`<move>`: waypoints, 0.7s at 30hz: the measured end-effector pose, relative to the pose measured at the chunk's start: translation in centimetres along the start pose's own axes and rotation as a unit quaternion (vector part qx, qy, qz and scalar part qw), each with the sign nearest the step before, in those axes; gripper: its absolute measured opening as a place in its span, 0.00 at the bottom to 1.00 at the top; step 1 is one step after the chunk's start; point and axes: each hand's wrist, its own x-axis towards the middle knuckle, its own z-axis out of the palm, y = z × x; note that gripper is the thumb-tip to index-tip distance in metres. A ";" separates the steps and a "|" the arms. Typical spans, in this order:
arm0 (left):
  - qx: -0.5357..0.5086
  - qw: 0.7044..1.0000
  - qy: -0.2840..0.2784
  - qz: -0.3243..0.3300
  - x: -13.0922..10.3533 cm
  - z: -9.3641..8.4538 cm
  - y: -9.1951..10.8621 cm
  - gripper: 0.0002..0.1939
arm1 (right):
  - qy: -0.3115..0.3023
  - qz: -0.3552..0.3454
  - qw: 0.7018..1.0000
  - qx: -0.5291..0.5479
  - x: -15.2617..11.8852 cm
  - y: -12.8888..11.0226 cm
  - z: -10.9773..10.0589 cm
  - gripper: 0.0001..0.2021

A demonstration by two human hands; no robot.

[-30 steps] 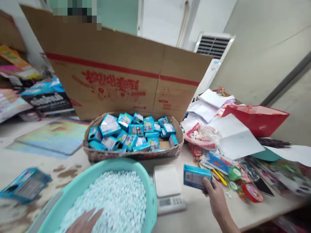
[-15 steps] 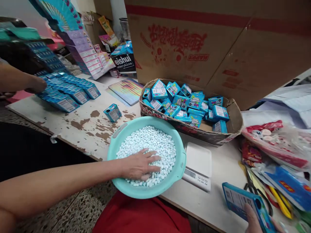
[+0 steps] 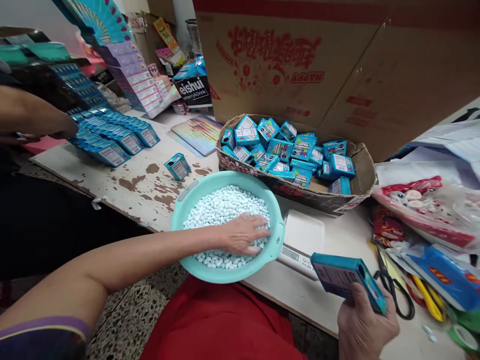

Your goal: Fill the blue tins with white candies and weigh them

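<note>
A light teal plastic bowl (image 3: 279, 220) holds many small pale blue-white candies (image 3: 225, 202). Palm down on the candies near the bowl's right side lies my left hand (image 3: 242, 234), fingers stretched out. My right hand (image 3: 365, 320) grips a blue candy box (image 3: 337, 275) with a dark round hole at one end, tilted over the table's front edge. Beside the bowl, partly behind that box, is a white digital scale (image 3: 304, 232). Behind the bowl, a cut-down cardboard tray (image 3: 356, 192) contains several similar blue boxes (image 3: 281, 150).
One blue box (image 3: 177, 166) stands left of the bowl, with rows of them (image 3: 120, 142) beyond, where another person's hand (image 3: 62, 125) reaches in. A large carton (image 3: 262, 65) rises behind. Scissors (image 3: 395, 290), plastic bags (image 3: 431, 215) and tape (image 3: 463, 337) lie at right.
My left hand has slid rightward across the candies. My right hand has brought the blue candy box left and up, closer to the scale.
</note>
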 end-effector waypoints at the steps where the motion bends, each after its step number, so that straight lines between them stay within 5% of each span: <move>1: 0.001 1.000 -0.006 0.015 0.4 0.3 0.4 0.22 | -0.004 0.016 1.000 0.015 -0.2 -0.1 0.2 0.27; 6: 0.076 0.995 -0.052 0.031 -0.6 0.7 -1.1 0.10 | -0.004 0.040 0.999 0.036 -0.7 -0.6 -0.1 0.27; 12: 0.130 0.988 -0.051 -0.066 -4.5 -0.6 -2.9 0.08 | 0.012 0.018 0.999 0.043 -0.4 -1.1 -0.6 0.22; 16: 0.118 0.988 -0.050 -0.089 -6.2 -1.7 -3.2 0.11 | -0.031 -0.020 0.990 0.134 -0.9 -3.1 2.2 0.19; 21: 0.046 0.986 0.012 -0.160 -5.8 -2.1 -4.9 0.19 | -0.162 -0.055 0.964 0.202 -4.2 -5.5 8.4 0.17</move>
